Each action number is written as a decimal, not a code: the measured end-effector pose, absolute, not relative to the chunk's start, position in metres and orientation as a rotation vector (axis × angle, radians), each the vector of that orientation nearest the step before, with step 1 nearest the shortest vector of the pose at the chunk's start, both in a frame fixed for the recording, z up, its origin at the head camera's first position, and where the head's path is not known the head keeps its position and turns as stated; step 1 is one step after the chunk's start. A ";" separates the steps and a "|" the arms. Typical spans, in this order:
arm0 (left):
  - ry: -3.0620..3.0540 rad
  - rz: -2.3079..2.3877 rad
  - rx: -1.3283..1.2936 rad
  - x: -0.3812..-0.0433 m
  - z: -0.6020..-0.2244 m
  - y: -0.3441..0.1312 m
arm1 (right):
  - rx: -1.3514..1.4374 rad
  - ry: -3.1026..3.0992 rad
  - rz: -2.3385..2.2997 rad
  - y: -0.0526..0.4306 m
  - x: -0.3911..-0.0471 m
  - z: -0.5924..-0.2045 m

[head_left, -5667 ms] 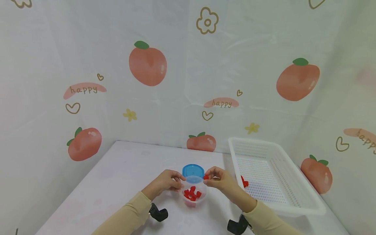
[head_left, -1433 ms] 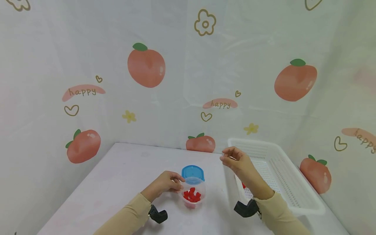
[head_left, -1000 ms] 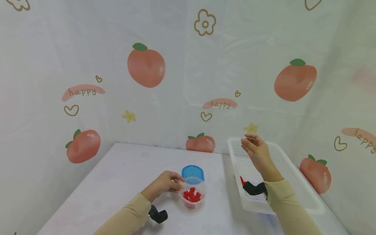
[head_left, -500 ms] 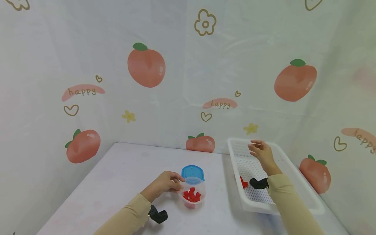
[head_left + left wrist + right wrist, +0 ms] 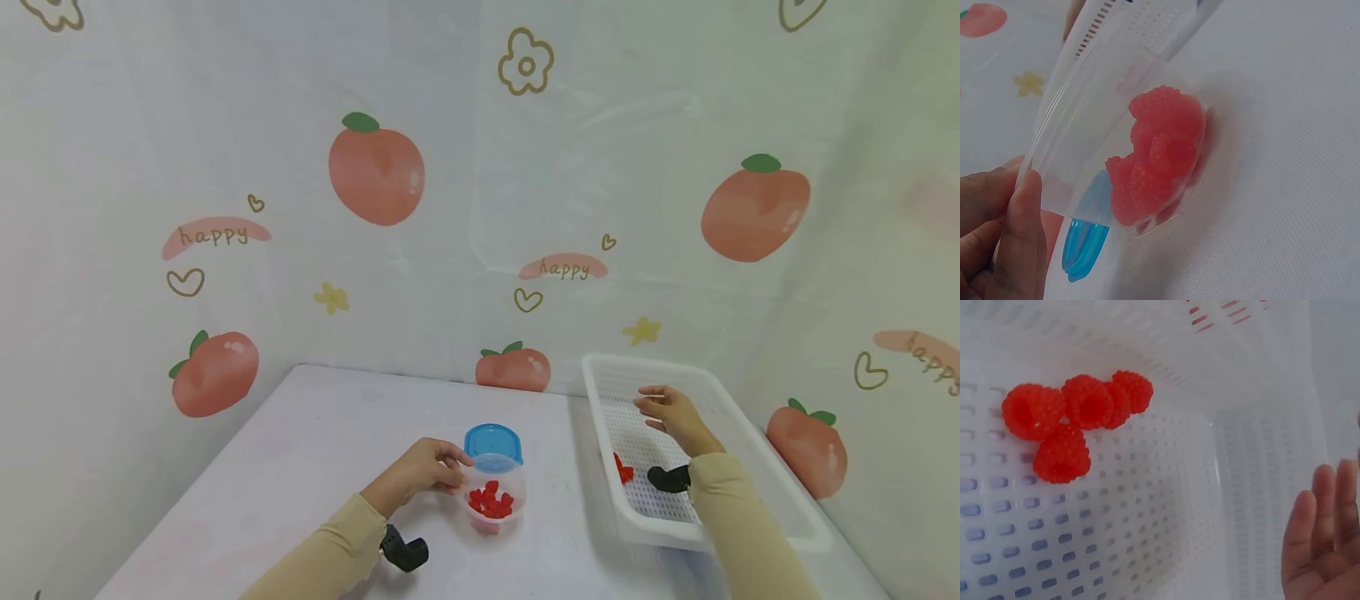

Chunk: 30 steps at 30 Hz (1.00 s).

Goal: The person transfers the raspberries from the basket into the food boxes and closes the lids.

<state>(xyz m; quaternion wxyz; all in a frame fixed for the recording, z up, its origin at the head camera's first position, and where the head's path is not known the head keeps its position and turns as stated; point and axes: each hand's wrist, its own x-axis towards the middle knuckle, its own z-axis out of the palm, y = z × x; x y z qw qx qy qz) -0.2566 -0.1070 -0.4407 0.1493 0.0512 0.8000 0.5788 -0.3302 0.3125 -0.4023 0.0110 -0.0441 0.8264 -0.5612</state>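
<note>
My left hand (image 5: pixel 416 473) pinches the rim of a clear plastic tub (image 5: pixel 1079 144) between thumb and fingers. Several red raspberries (image 5: pixel 1160 156) lie in the bottom of the tub, which stands on the table. Just behind it is a blue lid (image 5: pixel 492 442). Over on the right, my right hand (image 5: pixel 675 417) hovers inside the white basket (image 5: pixel 611 467) with relaxed fingers and nothing between them. A small cluster of raspberries (image 5: pixel 1063 453) rests on the basket's perforated floor near its left wall, a short way from the right hand's fingers (image 5: pixel 1300 531).
The white table (image 5: pixel 360 417) meets a patterned curtain (image 5: pixel 450 292) at its back edge. The basket's raised walls stand around the right hand. Black wrist cameras (image 5: pixel 405 550) hang below both wrists.
Earlier my right hand held a raspberry by the tub's rim. Empty-fingered, it has since swung right over the basket and lowered into it. My left hand has stayed on the tub.
</note>
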 end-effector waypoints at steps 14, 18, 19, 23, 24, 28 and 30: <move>2.321 1.654 0.144 -0.256 -0.442 -0.108 | -0.156 2.421 -1.485 0.314 -0.329 -0.414; 2.324 1.653 0.148 -0.256 -0.442 -0.108 | -0.153 2.375 -1.426 0.314 -0.326 -0.415; 2.323 1.654 0.149 -0.256 -0.442 -0.108 | -0.142 2.364 -1.417 0.314 -0.326 -0.416; 2.313 1.661 0.148 -0.257 -0.443 -0.108 | -0.094 2.336 -1.366 0.314 -0.326 -0.420; 2.310 1.662 0.149 -0.257 -0.443 -0.108 | -0.075 2.330 -1.356 0.314 -0.326 -0.421; 2.306 1.664 0.155 -0.257 -0.443 -0.108 | -0.027 2.300 -1.306 0.315 -0.326 -0.424; 2.306 1.663 0.159 -0.257 -0.443 -0.108 | -0.021 2.282 -1.269 0.314 -0.326 -0.424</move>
